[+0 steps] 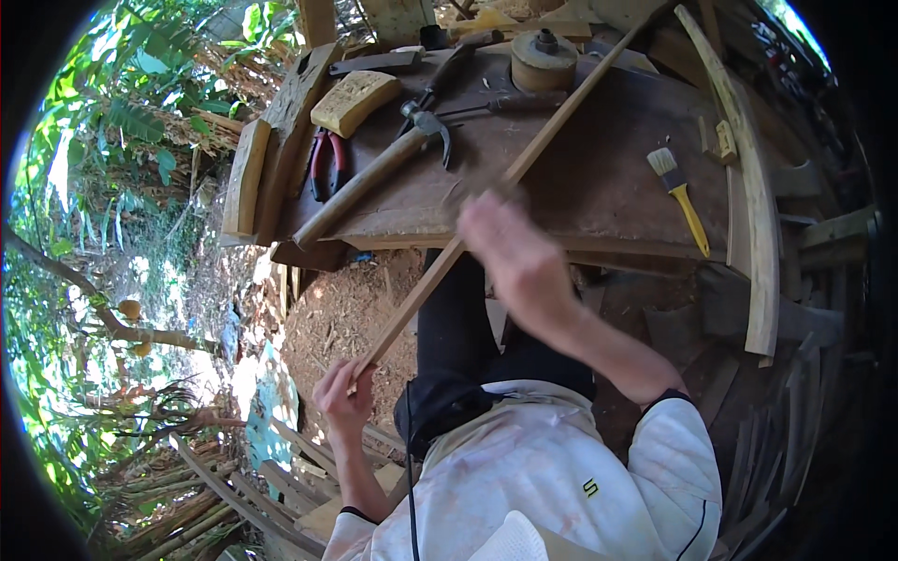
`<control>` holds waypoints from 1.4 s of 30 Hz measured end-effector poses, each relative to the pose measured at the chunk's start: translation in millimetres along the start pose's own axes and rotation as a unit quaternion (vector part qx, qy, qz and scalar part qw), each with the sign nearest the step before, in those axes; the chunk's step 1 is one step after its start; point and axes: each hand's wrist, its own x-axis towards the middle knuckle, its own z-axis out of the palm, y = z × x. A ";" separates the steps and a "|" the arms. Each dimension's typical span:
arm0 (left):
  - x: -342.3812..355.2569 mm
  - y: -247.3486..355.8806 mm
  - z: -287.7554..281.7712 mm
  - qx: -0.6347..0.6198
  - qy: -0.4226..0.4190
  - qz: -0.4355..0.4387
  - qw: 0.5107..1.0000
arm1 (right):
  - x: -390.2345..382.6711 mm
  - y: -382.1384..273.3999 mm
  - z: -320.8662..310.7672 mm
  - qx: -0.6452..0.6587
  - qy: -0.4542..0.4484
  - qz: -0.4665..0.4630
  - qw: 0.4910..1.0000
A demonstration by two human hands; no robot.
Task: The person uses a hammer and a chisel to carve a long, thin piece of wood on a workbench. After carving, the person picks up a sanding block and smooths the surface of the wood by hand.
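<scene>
A long, narrow wooden strip point(414, 301) runs diagonally from my lap side up across the workbench point(599, 201). My left hand point(343, 393) is closed round its near end, below the bench edge. Over the strip at the bench's front edge is my right hand point(505, 238), curled and blurred by motion. A brownish smear shows at its fingers; what they hold against the strip cannot be made out. Left of the strip lies a claw hammer point(374, 173) with a wooden handle, beside red-handled pliers point(327, 166). A yellow-handled paintbrush point(680, 201) rests on the right.
A wooden block point(355, 103) and a round container point(543, 61) with a dark cap stand toward the back. A dark-handled tool point(519, 102) lies near the container. One long curved board point(748, 187) borders the right side. Wood shavings point(346, 309) cover the ground below.
</scene>
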 end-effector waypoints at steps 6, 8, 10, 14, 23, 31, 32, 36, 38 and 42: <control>-0.4 6.1 -2.1 -0.002 0.002 0.016 1.000 | 10.1 45.6 -5.2 -0.024 0.029 0.036 0.999; -2.0 9.0 0.7 -0.027 -0.022 -0.002 0.999 | 8.7 44.8 -2.1 -0.037 0.025 0.011 0.999; -2.9 7.0 2.6 -0.030 -0.035 -0.004 0.999 | -3.9 6.6 2.4 0.025 -0.005 -0.055 0.998; -1.5 7.6 2.2 -0.012 -0.035 0.047 0.998 | 11.5 45.1 -10.2 0.026 -0.013 -0.027 0.999; -2.1 11.8 -2.6 0.005 -0.027 0.053 0.998 | 19.6 67.5 -13.6 0.039 -0.018 -0.062 0.997; -24.1 -4.7 -12.7 -0.035 -0.045 -0.034 0.998 | 32.9 66.1 -13.4 0.055 -0.041 -0.026 0.997; -23.6 -1.9 -13.2 -0.032 -0.047 -0.025 0.998 | 38.5 85.6 -15.7 0.051 -0.032 0.010 0.998; -24.5 1.6 -18.4 -0.025 -0.035 -0.031 0.999 | 42.3 120.9 -17.7 0.025 -0.017 0.047 0.998; -33.8 -14.1 -31.4 0.018 0.001 -0.035 0.999 | 38.2 105.4 -3.4 0.023 -0.001 -0.033 0.999; -45.7 -28.0 -57.7 -0.037 -0.017 -0.128 0.991 | 46.2 143.1 -22.7 0.061 -0.023 0.069 0.996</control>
